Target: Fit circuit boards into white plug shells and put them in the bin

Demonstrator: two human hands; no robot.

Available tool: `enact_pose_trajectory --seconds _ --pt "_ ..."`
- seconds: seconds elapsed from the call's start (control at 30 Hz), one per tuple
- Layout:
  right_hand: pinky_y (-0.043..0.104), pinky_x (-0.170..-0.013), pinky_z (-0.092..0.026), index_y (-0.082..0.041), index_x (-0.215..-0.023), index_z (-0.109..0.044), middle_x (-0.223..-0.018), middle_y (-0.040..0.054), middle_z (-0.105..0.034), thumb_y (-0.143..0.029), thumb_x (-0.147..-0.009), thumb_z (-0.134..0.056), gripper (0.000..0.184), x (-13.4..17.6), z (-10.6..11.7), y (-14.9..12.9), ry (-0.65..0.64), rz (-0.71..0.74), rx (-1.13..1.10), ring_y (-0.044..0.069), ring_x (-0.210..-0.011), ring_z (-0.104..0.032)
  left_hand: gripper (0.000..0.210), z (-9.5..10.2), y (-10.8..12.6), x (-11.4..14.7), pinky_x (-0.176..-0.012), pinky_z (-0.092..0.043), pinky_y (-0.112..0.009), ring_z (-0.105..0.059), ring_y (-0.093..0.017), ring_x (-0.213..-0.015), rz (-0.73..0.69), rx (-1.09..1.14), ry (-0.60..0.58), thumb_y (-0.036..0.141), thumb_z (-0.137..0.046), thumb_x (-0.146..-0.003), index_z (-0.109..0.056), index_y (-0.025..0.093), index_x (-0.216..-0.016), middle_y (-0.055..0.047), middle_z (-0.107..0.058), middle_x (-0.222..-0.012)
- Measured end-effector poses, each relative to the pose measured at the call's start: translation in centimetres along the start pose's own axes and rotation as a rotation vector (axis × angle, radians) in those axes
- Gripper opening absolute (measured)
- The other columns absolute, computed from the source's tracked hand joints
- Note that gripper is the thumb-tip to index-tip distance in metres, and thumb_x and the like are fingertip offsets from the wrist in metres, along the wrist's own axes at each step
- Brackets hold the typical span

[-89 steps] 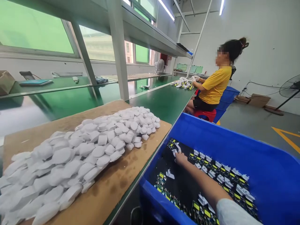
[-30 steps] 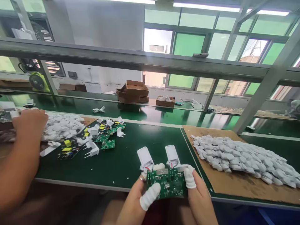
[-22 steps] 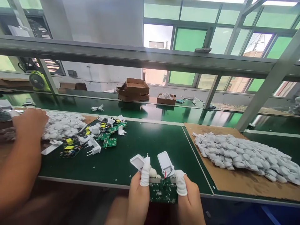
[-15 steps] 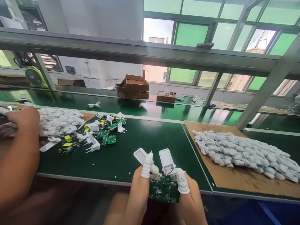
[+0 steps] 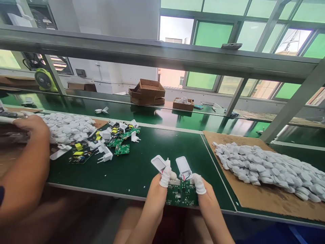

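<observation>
At the bottom of the frame, right of the middle, the left hand [image 5: 157, 190] and the right hand [image 5: 206, 191] hold one green circuit board [image 5: 182, 196] between them, over the front edge of the bench [image 5: 162, 140]. The fingers that show are closed on the two sides of the board – white covers [image 5: 199, 184] sit on them – and the fingers under the board are hidden, so I cannot tell how they lie. Above the board's far edge stand two white housings, the left one [image 5: 158, 163] tilted to the left and the right one [image 5: 183, 166] more upright, with thin wires at their lower ends.

In the lower right, many white pieces [image 5: 269, 166] lie heaped on a cardboard sheet [image 5: 251, 198]. Left of the middle there is a loose group of circuit boards with white plugs [image 5: 105, 156]. At the left edge, another person's hand [image 5: 33, 124] is near a second heap of white pieces [image 5: 68, 127]; what it holds is partly cut off by the frame.

Farther back, in the upper middle, are stacked cardboard boxes [image 5: 147, 92], a small box [image 5: 183, 105] with pale contents and – at upper left – a green fan [image 5: 45, 80]. A long grey shelf [image 5: 152, 52] crosses before the windows [image 5: 213, 34].
</observation>
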State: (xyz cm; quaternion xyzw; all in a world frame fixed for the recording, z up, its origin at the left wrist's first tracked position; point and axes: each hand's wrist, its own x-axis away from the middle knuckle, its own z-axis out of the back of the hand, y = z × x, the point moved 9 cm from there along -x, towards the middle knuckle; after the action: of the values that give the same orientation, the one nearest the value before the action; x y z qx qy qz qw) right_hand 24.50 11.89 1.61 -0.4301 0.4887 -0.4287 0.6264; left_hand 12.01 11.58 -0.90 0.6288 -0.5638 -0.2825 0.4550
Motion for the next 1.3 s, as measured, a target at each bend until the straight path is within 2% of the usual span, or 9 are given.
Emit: enact_pose_trajectory --seconds 0.23,0.53,0.6,0.77,0.9,0.97,1.1,1.2,1.3 --pt "0.02 -0.048 -0.038 -0.017 -0.089 -0.047 -0.061 -0.003 -0.054 -0.031 -0.067 -0.059 0.029 0.8 -2.9 0.7 -0.48 -0.284 -0.178 0.011 -0.052 -0.051 0.042 -1.7 1.0 1.3 -0.066 -0.042 -0.031 -0.056 -0.021 -0.074 0.097 -0.091 -0.507 0.021 -0.068 -0.047 -0.052 0.014 -0.086 -0.006 -0.06 -0.078" --pt "0.029 -0.061 -0.042 -0.015 -0.087 -0.049 -0.078 0.0037 -0.057 -0.024 -0.066 -0.053 0.023 -0.7 -1.5 1.7 -0.132 -0.131 0.069 0.016 -0.064 -0.051 0.026 1.4 2.4 0.5 -0.084 -0.035 -0.035 -0.05 -0.024 -0.093 -0.178 -0.7 0.05 0.018 -0.053 -0.062 -0.052 0.015 -0.087 -0.009 -0.059 -0.093" --pt "0.028 -0.059 -0.041 -0.015 -0.086 -0.048 -0.074 0.0028 -0.056 -0.025 -0.066 -0.052 0.023 -0.9 -1.3 1.9 -0.088 -0.165 0.078 0.014 -0.058 -0.05 0.027 1.6 2.4 0.4 -0.084 -0.035 -0.035 -0.051 -0.024 -0.093 -0.16 -0.62 0.071 0.015 -0.053 -0.061 -0.052 0.015 -0.088 -0.009 -0.059 -0.092" --pt "0.023 -0.049 -0.038 -0.014 -0.084 -0.045 -0.057 -0.0026 -0.051 -0.035 -0.07 -0.051 0.026 -1.0 -4.1 1.0 -0.435 -0.219 -0.201 0.01 -0.048 -0.047 0.026 -0.1 0.8 0.3 -0.064 -0.044 -0.027 -0.059 -0.022 -0.076 0.147 -0.014 -0.349 0.014 -0.06 -0.057 -0.054 0.011 -0.082 -0.009 -0.063 -0.081" --pt "0.022 -0.052 -0.039 -0.016 -0.087 -0.044 -0.068 -0.0018 -0.051 -0.034 -0.069 -0.054 0.027 -2.4 -2.5 -0.4 -0.335 -0.108 -0.132 0.009 -0.054 -0.047 0.022 4.9 1.5 -1.0 -0.06 -0.044 -0.02 -0.06 -0.017 -0.076 0.176 0.029 -0.003 0.015 -0.059 -0.06 -0.054 0.013 -0.081 -0.007 -0.062 -0.088" --pt "0.021 -0.048 -0.038 -0.015 -0.088 -0.043 -0.06 -0.0041 -0.048 -0.036 -0.073 -0.048 0.026 -3.2 -2.3 0.0 -0.317 -0.151 -0.027 0.009 -0.048 -0.046 0.031 6.0 3.0 -1.7 -0.066 -0.045 -0.022 -0.057 -0.018 -0.085 0.076 -0.124 0.037 0.019 -0.058 -0.062 -0.049 0.014 -0.092 -0.008 -0.059 -0.097" --pt "0.023 -0.046 -0.039 -0.015 -0.084 -0.046 -0.055 -0.0028 -0.049 -0.034 -0.079 -0.035 0.023 -6.0 -4.0 1.0 -0.414 -0.198 0.309 0.01 -0.045 -0.047 0.043 5.3 6.3 -3.4 -0.078 -0.042 -0.031 -0.051 -0.023 -0.094 -0.154 -0.97 0.011 0.032 -0.05 -0.068 -0.042 0.01 -0.105 -0.015 -0.054 -0.105" --pt "0.034 -0.065 -0.041 -0.009 -0.09 -0.051 -0.08 0.0111 -0.057 -0.028 -0.072 -0.047 0.026 -8.5 -4.0 0.9 -0.327 -0.16 0.484 0.021 -0.073 -0.055 0.049 5.6 8.4 -4.2 -0.082 -0.032 -0.048 -0.04 -0.039 -0.102 -0.255 -1.378 0.196 0.028 -0.05 -0.066 -0.046 -0.002 -0.104 -0.027 -0.046 -0.107" --pt "0.04 -0.085 -0.031 -0.005 -0.111 -0.041 -0.112 0.0193 -0.044 -0.029 -0.072 -0.047 0.046 -8.4 -2.2 0.2 -0.214 -0.107 0.569 0.027 -0.102 -0.043 0.052 5.8 9.2 -4.0 -0.081 -0.03 -0.052 -0.034 -0.042 -0.105 -0.323 -1.489 0.31 0.027 -0.042 -0.071 -0.04 -0.007 -0.11 -0.03 -0.041 -0.109"
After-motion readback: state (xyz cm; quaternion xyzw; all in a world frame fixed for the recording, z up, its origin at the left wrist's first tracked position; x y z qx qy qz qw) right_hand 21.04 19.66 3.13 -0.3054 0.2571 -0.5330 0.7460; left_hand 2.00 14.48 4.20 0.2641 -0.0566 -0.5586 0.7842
